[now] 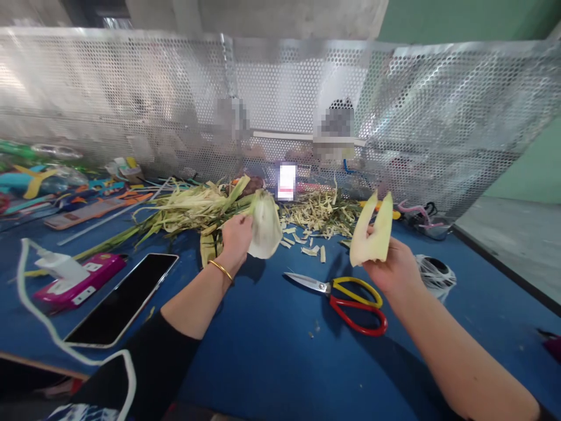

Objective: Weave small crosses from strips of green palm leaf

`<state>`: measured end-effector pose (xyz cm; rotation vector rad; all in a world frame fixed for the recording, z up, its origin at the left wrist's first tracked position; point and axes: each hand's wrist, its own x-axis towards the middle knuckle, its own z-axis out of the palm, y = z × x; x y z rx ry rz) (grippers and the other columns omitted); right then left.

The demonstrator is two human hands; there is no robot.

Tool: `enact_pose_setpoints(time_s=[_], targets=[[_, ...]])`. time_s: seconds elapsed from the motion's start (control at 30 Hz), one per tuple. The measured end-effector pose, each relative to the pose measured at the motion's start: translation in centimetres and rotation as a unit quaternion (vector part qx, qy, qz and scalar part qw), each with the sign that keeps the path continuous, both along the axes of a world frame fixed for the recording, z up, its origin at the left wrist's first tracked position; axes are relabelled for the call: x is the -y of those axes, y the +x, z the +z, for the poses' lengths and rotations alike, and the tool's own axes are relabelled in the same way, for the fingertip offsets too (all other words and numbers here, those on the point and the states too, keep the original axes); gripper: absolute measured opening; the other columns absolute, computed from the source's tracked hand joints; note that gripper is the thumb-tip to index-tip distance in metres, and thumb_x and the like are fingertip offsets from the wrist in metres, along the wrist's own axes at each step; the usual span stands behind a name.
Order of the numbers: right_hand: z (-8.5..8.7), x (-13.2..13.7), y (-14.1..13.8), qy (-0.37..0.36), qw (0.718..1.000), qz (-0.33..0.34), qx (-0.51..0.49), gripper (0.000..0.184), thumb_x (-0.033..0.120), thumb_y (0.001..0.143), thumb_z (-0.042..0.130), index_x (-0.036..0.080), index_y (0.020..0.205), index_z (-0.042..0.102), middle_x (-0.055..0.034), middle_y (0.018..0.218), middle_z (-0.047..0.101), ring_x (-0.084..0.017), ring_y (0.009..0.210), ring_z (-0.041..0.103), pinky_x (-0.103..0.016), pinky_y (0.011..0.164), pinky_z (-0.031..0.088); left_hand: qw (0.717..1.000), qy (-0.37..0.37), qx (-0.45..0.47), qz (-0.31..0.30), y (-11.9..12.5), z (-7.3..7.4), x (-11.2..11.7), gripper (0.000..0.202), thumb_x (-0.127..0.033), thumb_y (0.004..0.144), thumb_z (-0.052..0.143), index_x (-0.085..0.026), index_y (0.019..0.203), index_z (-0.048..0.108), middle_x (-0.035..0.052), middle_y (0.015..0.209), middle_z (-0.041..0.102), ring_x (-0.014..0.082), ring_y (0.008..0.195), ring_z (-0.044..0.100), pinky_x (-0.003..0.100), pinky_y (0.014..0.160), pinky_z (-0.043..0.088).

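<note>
My left hand point(236, 238) pinches a broad pale corn husk point(265, 228) by its left side and holds it upright above the blue table. Over to the right, my right hand point(392, 263) grips a yellowish notched corn husk point(372, 237) from below; two pointed tips rise from it with a gap between them. Between my arms lie scissors point(339, 295) with one yellow and one red handle, blades toward the left. Behind my left hand spreads a heap of dry husk strips point(188, 207). A pile of small husk scraps point(326, 213) sits farther back in the middle.
A phone point(125, 301) and a purple power strip point(83, 283) with a white charger and cable lie at left. A spool of white thread point(436, 275) stands beside my right wrist. A perforated metal screen point(280, 88) closes off the table's back. Coloured craft pieces point(100, 207) lie back left.
</note>
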<state>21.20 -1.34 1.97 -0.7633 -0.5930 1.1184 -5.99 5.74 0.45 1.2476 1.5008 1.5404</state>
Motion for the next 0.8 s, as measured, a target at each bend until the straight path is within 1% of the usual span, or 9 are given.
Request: enact_pose_setpoints(time_s=[0.07,0.17,0.2,0.27,0.37,0.43,0.57,0.67,0.8], targets=[[0.2,0.1,-0.4,-0.037,0.999,-0.009,-0.029,0.007,0.012,0.067,0.062,0.018,0.069,0.062,0.0026,0.060,0.065,-0.009,0.052,0.061,-0.016,0.048,0.053,0.994,0.021,-0.092,0.061,-1.2,0.9,-0.1,0.015,-0.026,0.077,0.056,-0.018,0.083,0.067,0.0062,0.079,0.070,0.0230,0.084,0.063,0.032,0.071,0.048],[0.3,0.5,-1.4,-0.044,0.999,-0.005,0.001,0.015,0.011,0.060,0.069,0.016,0.074,0.065,-0.0003,0.065,0.068,-0.011,0.055,0.062,-0.016,0.045,0.051,0.945,0.110,-0.258,0.171,-1.2,2.2,0.9,0.033,-0.019,0.075,0.060,-0.017,0.107,0.063,0.0120,0.110,0.066,0.0278,0.104,0.058,0.042,0.089,0.044],[0.3,0.7,-1.7,-0.041,0.999,-0.002,0.023,0.019,0.012,0.058,0.072,0.015,0.075,0.065,-0.0009,0.065,0.068,-0.011,0.055,0.062,-0.016,0.045,0.050,0.934,0.158,-0.279,0.158,-0.6,2.4,1.7,0.036,-0.019,0.076,0.060,-0.017,0.112,0.061,0.0133,0.119,0.062,0.0277,0.111,0.054,0.042,0.093,0.042],[0.1,1.0,-2.5,-0.034,0.997,-0.008,0.072,0.022,0.015,0.055,0.076,0.015,0.073,0.064,-0.0002,0.061,0.066,-0.010,0.051,0.060,-0.018,0.045,0.050,0.943,0.195,-0.266,0.043,1.4,2.5,3.6,0.027,-0.025,0.081,0.057,-0.017,0.105,0.065,0.0116,0.113,0.065,0.0240,0.104,0.058,0.038,0.091,0.044],[-0.4,1.6,-3.6,-0.037,0.986,-0.030,0.162,0.024,0.023,0.056,0.077,0.017,0.074,0.062,0.0024,0.057,0.063,-0.011,0.050,0.058,-0.022,0.048,0.052,0.954,0.085,-0.155,-0.243,4.9,1.6,6.7,0.033,-0.035,0.076,0.066,-0.018,0.105,0.066,0.0093,0.098,0.070,0.0193,0.086,0.064,0.031,0.079,0.050],[-0.8,2.0,-4.2,-0.036,0.973,-0.029,0.225,0.022,0.027,0.060,0.075,0.018,0.076,0.062,0.0025,0.059,0.063,-0.012,0.052,0.059,-0.025,0.051,0.053,0.937,0.009,-0.072,-0.343,6.6,0.9,8.2,0.049,-0.031,0.063,0.078,-0.018,0.108,0.065,0.0093,0.099,0.071,0.0199,0.084,0.065,0.029,0.075,0.051],[-1.4,2.4,-5.0,-0.017,0.947,0.000,0.322,0.022,0.031,0.068,0.069,0.019,0.084,0.060,-0.0017,0.072,0.067,-0.016,0.063,0.063,-0.030,0.059,0.054,0.928,-0.071,0.046,-0.362,7.4,0.1,8.8,0.023,-0.031,0.072,0.069,-0.016,0.089,0.072,0.0047,0.083,0.072,0.0173,0.072,0.065,0.025,0.065,0.051],[-1.5,2.4,-4.7,0.036,0.920,-0.012,0.390,0.026,0.029,0.073,0.066,0.019,0.096,0.058,-0.0061,0.090,0.069,-0.019,0.081,0.066,-0.034,0.072,0.054,0.924,-0.126,0.122,-0.341,7.0,0.1,8.3,0.025,-0.037,0.081,0.060,-0.014,0.081,0.072,0.0051,0.072,0.069,0.0156,0.061,0.064,0.025,0.058,0.051],[-1.1,2.5,-3.8,0.159,0.798,-0.006,0.581,0.013,0.022,0.078,0.062,0.022,0.091,0.062,-0.0054,0.090,0.068,-0.021,0.087,0.063,-0.037,0.080,0.049,0.908,-0.179,0.202,-0.320,6.6,0.6,8.0,0.029,-0.035,0.087,0.054,-0.011,0.081,0.069,0.0090,0.073,0.070,0.0146,0.059,0.064,0.025,0.058,0.052]])
